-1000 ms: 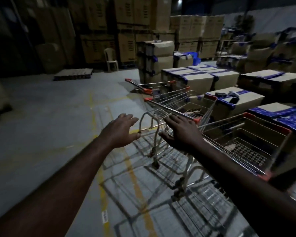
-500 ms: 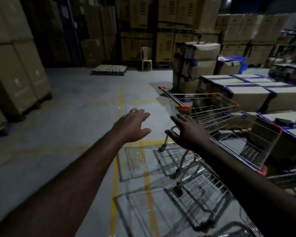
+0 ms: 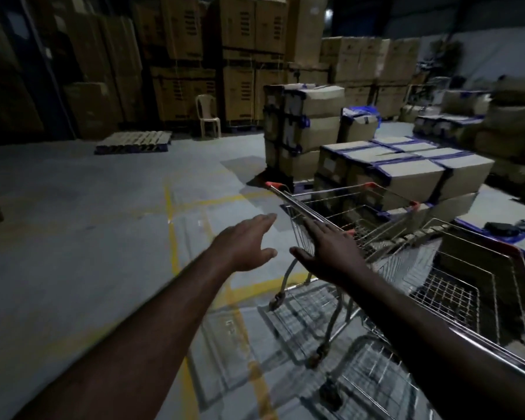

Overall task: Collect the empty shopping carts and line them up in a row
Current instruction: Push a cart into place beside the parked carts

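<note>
Empty wire shopping carts with red corner caps stand in a line at the right. The far cart (image 3: pixel 358 204) shows its rim and handle bar; a nearer cart (image 3: pixel 467 286) sits behind it with an open basket. My right hand (image 3: pixel 328 253) stretches out with straight fingers over the far cart's near rim, touching or just above it. My left hand (image 3: pixel 246 244) hovers open in the air left of the cart, holding nothing.
Taped cardboard boxes (image 3: pixel 406 171) are stacked just beyond the carts. Tall box stacks (image 3: pixel 240 56) line the back wall, with a plastic chair (image 3: pixel 208 115) and a wooden pallet (image 3: pixel 134 142) before them. Yellow lines (image 3: pixel 172 237) mark the grey concrete floor to the left.
My view has swung and drawn closer to the carts. Both hands have straightened their fingers and reached further forward toward the far cart's rim.
</note>
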The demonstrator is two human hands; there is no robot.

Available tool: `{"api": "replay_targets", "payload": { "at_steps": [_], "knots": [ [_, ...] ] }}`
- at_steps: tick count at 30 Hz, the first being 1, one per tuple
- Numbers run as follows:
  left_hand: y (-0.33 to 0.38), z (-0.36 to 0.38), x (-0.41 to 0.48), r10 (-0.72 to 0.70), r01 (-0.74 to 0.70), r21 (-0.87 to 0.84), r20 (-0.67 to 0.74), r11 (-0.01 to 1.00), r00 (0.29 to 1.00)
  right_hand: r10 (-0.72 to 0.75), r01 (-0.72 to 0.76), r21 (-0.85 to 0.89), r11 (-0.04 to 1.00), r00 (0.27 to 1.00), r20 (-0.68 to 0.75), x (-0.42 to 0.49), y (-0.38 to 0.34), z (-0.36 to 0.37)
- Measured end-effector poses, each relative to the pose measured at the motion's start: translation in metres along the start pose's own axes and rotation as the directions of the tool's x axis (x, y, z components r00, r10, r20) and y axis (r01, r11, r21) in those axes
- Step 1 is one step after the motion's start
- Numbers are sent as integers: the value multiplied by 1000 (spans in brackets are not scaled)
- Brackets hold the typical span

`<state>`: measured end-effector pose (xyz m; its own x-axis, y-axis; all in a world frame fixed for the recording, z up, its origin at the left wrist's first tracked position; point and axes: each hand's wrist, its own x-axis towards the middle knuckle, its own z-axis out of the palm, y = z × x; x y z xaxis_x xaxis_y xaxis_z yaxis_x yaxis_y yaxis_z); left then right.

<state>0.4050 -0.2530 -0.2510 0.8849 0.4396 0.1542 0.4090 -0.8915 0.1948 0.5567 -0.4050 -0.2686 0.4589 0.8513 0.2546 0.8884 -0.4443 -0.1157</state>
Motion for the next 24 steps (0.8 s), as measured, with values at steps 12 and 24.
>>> {"api": "replay_targets", "payload": {
  "at_steps": [12, 24],
  "knots": [
    [-96, 40, 217, 182, -184, 9, 109, 983, 977, 304, -297, -68, 952, 940, 154, 189, 65, 81],
    [-134, 90, 454, 327, -339, 10, 244, 941, 913, 531, -533, -85, 842, 791, 304, 348, 165, 163]
  ]
}}
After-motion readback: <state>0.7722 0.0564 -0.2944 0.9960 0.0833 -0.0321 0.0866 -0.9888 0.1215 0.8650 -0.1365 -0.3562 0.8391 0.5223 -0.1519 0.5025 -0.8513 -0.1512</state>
